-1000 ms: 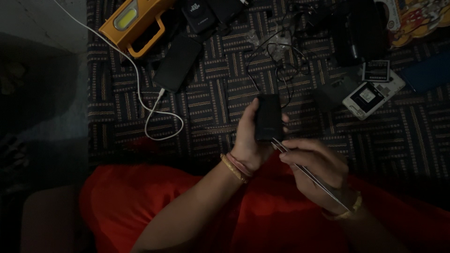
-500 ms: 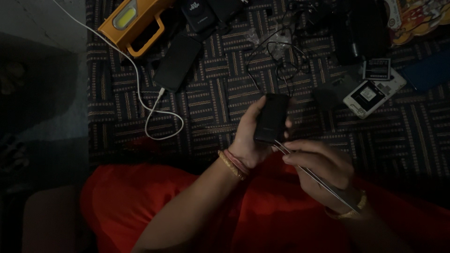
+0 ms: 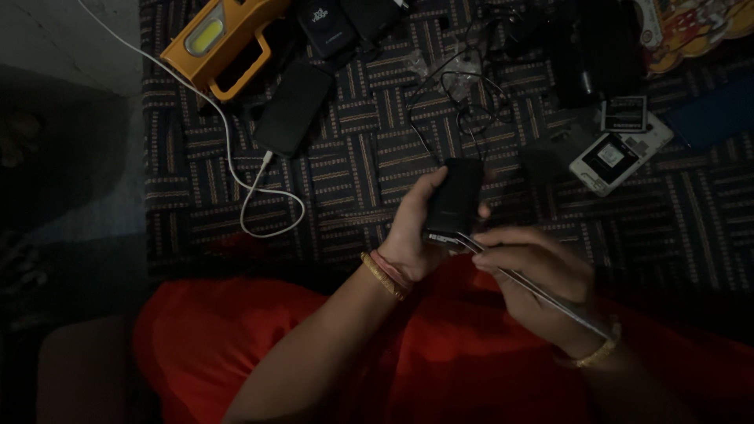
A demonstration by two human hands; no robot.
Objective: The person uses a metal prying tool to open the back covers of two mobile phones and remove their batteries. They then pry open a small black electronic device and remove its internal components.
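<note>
My left hand (image 3: 420, 228) grips a small black box-shaped device (image 3: 454, 198), held upright above the patterned mat. A thin black cable runs from its top toward the tangle of wires (image 3: 463, 98) further back. My right hand (image 3: 542, 279) holds a long thin metal tool (image 3: 534, 286), like tweezers or a blade. The tool's tip touches the bottom edge of the black device. Bangles sit on both wrists. Red cloth covers my lap below the hands.
On the dark patterned mat (image 3: 353, 180) lie an orange lamp with a handle (image 3: 224, 39), a black phone (image 3: 294, 106) plugged into a white cable (image 3: 251, 184), an opened white phone with its battery (image 3: 620, 149), and dark gadgets at the back.
The view shifted slightly. My left hand has tilted the black device a little, and the metal tool's tip stays at its bottom edge.
</note>
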